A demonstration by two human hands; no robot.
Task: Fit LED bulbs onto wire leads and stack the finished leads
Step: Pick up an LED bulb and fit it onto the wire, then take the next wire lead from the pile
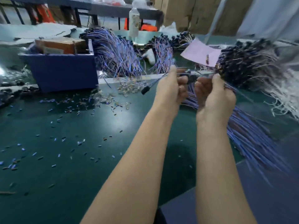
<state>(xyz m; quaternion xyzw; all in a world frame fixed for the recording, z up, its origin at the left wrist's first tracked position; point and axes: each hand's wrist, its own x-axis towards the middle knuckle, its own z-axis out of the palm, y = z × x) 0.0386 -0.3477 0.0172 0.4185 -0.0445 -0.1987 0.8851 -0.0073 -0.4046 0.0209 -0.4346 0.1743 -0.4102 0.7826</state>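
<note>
Both hands are raised over the green tabletop (68,159), towards its far right corner, and the work sits between them. My left hand (171,89) has its fingers curled in and the thumb upright, pinching a wire lead (146,90) whose black end hangs out to the left. My right hand (213,96) is curled too, thumb pressed down on what I judge to be the same lead's other end; the blur hides whether a bulb is in that pinch.

I read the high hold as a way to bring the small joint close to the eye. The supplies are placed to match: loose clear LED bulbs (127,90) lie scattered just left of the left hand, unfitted blue wires (252,139) fan out along the right edge under the right arm, and the finished leads (116,50) are heaped along the far edge, dark caps together.

No writing is readable. The bottle (134,21), the pink paper (200,53) and the blue box (64,70) show only smeared marks.
</note>
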